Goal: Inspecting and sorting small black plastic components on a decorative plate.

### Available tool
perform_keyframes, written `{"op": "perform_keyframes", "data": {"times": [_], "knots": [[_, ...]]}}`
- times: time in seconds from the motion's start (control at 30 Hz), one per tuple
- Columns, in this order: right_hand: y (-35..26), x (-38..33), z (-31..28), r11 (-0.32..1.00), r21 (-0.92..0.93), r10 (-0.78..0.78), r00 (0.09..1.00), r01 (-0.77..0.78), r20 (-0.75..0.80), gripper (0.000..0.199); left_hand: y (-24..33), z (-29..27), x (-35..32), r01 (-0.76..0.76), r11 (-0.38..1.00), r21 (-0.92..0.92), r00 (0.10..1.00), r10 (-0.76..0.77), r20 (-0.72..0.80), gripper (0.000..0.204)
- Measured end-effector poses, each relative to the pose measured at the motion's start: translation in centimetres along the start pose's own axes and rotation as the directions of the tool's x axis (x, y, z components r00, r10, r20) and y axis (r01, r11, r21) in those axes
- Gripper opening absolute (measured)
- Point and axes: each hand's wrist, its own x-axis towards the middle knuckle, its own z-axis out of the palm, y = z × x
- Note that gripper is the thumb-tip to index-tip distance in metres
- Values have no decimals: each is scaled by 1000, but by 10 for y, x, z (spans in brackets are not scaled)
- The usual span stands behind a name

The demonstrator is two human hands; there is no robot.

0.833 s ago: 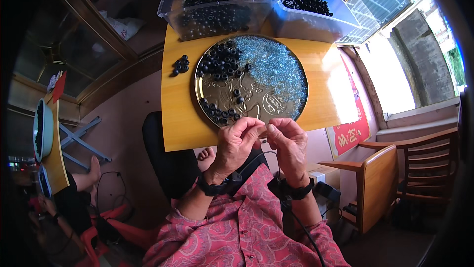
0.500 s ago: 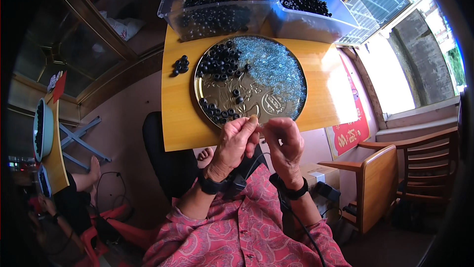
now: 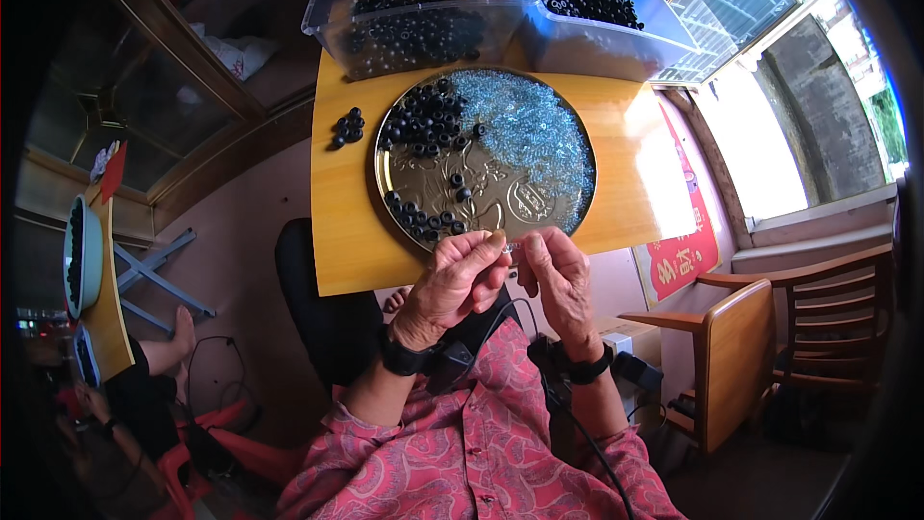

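Observation:
My left hand (image 3: 452,279) is closed in a pinch at the near edge of the round metal tray (image 3: 423,198). A small shiny piece (image 3: 508,248) shows at its thumb and fingertips, too tiny to name surely. Facing it, my right hand (image 3: 558,275) pinches too, its fingertips almost touching the left ones; what it holds is hidden or too small to make out. On the tray lie a heap of black round beads with holes (image 3: 423,121), a few more near its front left rim, and a wide spread of tiny glinting bluish-clear pieces (image 3: 529,130).
Two clear plastic bins (image 3: 414,29) (image 3: 616,49) with black beads stand at the table's back. A loose cluster of black beads (image 3: 348,126) lies left of the tray. A wooden chair (image 3: 741,356) stands right; another person's leg (image 3: 173,352) and a bowl (image 3: 89,255) show left.
My right hand has turned, its thumb and fingers now straighter and pointing to the left fingertips. The shiny piece shows more plainly. My left hand has hardly moved.

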Motion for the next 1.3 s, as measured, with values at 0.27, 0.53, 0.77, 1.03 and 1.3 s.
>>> {"op": "perform_keyframes", "data": {"times": [0.27, 0.53, 0.77, 1.03, 1.3], "knots": [[-4, 0, 1, 977, -165, 141, 989, -133, 41, 34, 6, 2, -4, -67, 891, 449, 992, 108, -66, 32], [0, -4, -1, 990, -105, 108, 989, -97, 98, 17, 5, 0, -6, -123, 689, 714, 963, 257, -82, 32], [3, -3, 4, 932, -315, -205, 977, 177, -58, 6, 3, 3, 1, -94, 631, 770, 884, 409, -227, 32], [10, -5, -4, 931, -344, -208, 954, 124, -218, 9, -9, 11, 40, -269, 12, 963, 721, 666, 193, 5], [10, -5, -5, 938, -330, -187, 954, 103, -234, 10, 5, 14, 44, -298, -28, 954, 668, 708, 229, 10]]}}
